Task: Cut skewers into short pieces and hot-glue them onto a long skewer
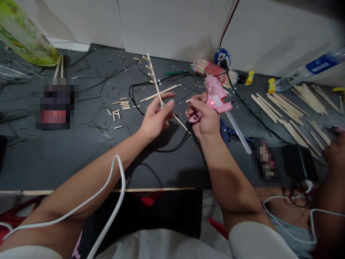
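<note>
A long thin wooden stick (154,76) with several short pieces along its upper end is pinched between the thumb and fingers of my left hand (156,117). My right hand (205,117) is closed around the handle of a pink glue gun (215,94), whose small light glows. Between the thumb and index finger of that hand is also a short wooden piece (188,101). A clear glue stick (238,132) juts from the gun's rear. Short cut pieces (124,104) lie left of my left hand, and two longer sticks (161,92) lie behind it.
Black cable (172,150) loops over the dark table (88,158). Sticks (285,108), a plastic bottle (299,73) and a power bank-like black object (300,162) are at the right. Another person's hand (335,151) rests at the right edge. A white cable (122,180) crosses my left forearm.
</note>
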`<state>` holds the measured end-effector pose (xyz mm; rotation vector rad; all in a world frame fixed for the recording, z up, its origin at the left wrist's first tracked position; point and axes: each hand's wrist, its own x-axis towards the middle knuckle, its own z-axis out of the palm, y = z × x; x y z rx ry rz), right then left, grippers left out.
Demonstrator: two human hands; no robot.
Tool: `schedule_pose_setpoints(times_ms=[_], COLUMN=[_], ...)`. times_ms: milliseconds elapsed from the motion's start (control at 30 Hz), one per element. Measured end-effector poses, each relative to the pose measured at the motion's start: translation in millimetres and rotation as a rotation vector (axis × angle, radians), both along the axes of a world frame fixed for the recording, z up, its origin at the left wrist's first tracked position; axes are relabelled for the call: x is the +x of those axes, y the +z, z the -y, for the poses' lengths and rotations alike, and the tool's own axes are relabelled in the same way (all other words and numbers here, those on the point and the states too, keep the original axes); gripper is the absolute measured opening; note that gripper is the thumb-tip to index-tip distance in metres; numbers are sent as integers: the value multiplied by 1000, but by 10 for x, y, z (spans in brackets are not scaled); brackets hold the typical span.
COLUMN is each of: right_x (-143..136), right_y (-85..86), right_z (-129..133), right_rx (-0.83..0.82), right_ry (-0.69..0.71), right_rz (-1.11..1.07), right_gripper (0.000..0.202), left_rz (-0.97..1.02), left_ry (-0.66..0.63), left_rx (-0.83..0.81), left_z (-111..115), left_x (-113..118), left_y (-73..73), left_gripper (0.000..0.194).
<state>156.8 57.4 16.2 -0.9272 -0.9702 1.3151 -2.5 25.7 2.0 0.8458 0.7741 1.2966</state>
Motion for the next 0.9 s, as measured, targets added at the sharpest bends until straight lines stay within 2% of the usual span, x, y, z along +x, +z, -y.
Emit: schedule_pose_setpoints(times_ms=[67, 133, 300, 433, 667, 800, 900], right_x=[-14, -20, -7, 6, 32, 46, 50], right_y=[-25, -52, -112, -149, -200, -168, -124], right_z=[10, 16, 17, 4, -4, 50, 65], right_rx=[55, 103, 163, 165, 226, 232, 239], right_ry=[-16, -28, -32, -26, 112, 111, 146], right_rz=[54, 92, 177, 213, 223, 301, 277], right_gripper=[49, 46, 39, 37, 37, 40, 37], left_rz=[-9, -32, -71, -100, -44, -8, 55], left_ry=[-22, -34, -55, -82, -89, -84, -133], left_rx=[-27, -38, 31, 99, 65, 31, -13], left_z=[0, 1, 7, 30, 68, 76, 86], left_x=[8, 19, 42, 65, 103, 87, 55], left_y=[-16, -39, -99, -91, -38, -19, 3], left_gripper=[38, 34, 42, 44, 45, 44, 40])
